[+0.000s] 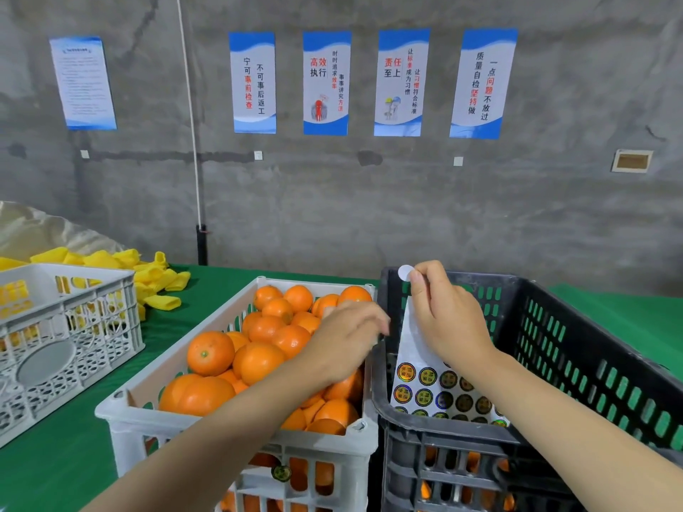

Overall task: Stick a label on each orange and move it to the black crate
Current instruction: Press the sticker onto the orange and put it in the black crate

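- We see a white crate (192,419) in the middle, full of round oranges (255,360) with shiny, bumpy skin.
- Just beside it on the right stands the black crate (576,367), touching the white one. Its walls have many slots, and green shows through them.
- A sheet of stickers (432,389) leans inside the black crate against the near left wall. The stickers are small dark circles with yellow rings.
- Low down, through the black crate's holes, we see a bit of orange colour.
- Our right hand (447,319) is up over the black crate. Its thumb and finger pinch a label (405,273), a small round one with its white back facing us.
- Our left hand (347,341) reaches over the oranges by the white crate's right edge. It looks blurry, so we cannot tell if it holds anything.
- On the left sits another white crate (63,349) with lacy holes and yellow things inside.
- Soft yellow foam sleeves (155,282) lie in a heap behind it.
- Everything rests on a green table cover (55,471), with open room at the front left and far right.
- Behind is a rough grey wall with blue and white posters (325,83).
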